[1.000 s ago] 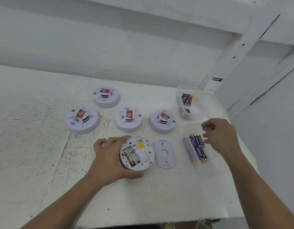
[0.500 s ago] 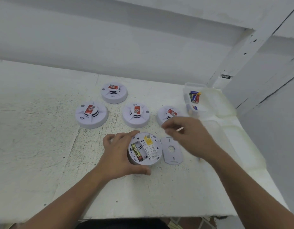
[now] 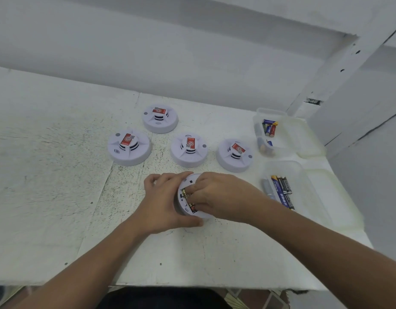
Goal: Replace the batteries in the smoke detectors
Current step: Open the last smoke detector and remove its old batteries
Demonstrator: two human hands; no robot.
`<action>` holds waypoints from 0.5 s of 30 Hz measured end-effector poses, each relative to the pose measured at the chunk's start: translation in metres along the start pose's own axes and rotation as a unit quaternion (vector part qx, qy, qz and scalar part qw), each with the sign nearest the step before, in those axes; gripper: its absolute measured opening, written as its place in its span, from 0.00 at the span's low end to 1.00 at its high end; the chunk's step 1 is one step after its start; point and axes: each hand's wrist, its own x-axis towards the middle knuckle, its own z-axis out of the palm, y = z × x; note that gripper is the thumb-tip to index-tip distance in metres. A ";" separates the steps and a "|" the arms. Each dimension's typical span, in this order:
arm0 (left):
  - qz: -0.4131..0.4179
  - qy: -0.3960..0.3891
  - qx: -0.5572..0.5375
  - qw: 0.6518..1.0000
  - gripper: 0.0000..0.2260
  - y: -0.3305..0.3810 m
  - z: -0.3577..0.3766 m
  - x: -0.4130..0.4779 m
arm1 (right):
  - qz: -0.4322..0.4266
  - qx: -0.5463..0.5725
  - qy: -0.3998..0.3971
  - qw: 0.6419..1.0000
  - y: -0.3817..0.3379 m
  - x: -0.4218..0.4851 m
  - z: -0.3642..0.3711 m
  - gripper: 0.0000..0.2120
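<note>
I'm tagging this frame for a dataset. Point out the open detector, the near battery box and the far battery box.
open detector (image 3: 185, 183): head view, white back by the top rim.
near box (image 3: 304, 190): head view, bare clear floor.
far box (image 3: 281, 141): head view, bare clear floor.

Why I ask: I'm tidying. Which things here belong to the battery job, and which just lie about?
Job: open detector, gripped by left hand; right hand working inside it; near box of batteries; far box of batteries; four closed detectors.
Lying about: only the boxes' open lids.
</note>
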 end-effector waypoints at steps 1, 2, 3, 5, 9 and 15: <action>0.001 -0.002 -0.001 1.000 0.44 0.001 0.000 0.000 | -0.012 -0.007 0.000 1.000 0.000 0.001 0.000 0.08; 0.000 -0.003 -0.002 1.000 0.43 0.000 0.000 0.000 | -0.026 -0.016 -0.007 1.000 0.000 0.004 0.000 0.08; 0.001 -0.002 0.000 1.000 0.43 -0.001 0.000 0.001 | -0.042 -0.024 -0.014 0.999 0.000 0.006 0.000 0.09; 0.005 0.000 0.001 1.000 0.43 -0.002 0.000 0.001 | -0.065 -0.032 -0.028 0.997 0.002 0.010 0.001 0.09; 0.019 0.007 -0.011 1.000 0.40 0.001 -0.002 -0.001 | -0.075 -0.032 -0.009 0.997 0.006 0.011 0.004 0.05; 0.021 0.004 -0.011 1.000 0.41 -0.002 -0.001 -0.002 | -0.105 -0.010 0.037 0.994 0.007 0.010 0.008 0.07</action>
